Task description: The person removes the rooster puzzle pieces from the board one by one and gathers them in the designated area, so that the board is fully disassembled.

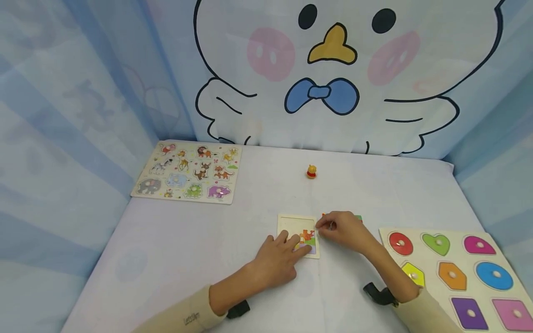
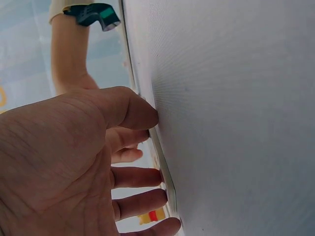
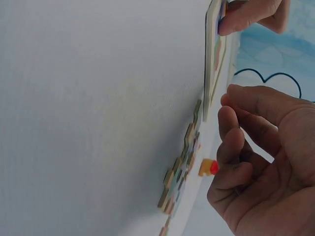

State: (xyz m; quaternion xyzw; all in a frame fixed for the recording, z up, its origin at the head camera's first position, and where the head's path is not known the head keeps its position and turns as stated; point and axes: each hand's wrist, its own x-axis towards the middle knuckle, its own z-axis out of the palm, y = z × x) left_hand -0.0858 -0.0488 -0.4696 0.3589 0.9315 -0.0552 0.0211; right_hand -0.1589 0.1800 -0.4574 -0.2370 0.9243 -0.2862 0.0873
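Observation:
A small puzzle tray (image 1: 296,222) with a pale frame lies at the middle of the table, joined pieces with an orange animal picture (image 1: 307,236) in its lower part. My left hand (image 1: 276,260) rests on the tray's lower part with its fingers spread. At the tray's right edge is my right hand (image 1: 343,231), fingers bent and the tips of thumb and forefinger close together. No piece shows between those fingertips (image 3: 236,93) in the right wrist view. Several loose puzzle pieces (image 3: 178,167) lie on the table beside the tray, mostly hidden beneath my right hand in the head view.
An animal peg puzzle (image 1: 189,173) lies at the back left, and a shape peg puzzle (image 1: 451,277) at the front right, close to my right forearm. A small yellow and red bear figure (image 1: 311,171) stands behind the tray. A printed curtain (image 1: 329,129) hangs along the table's back edge.

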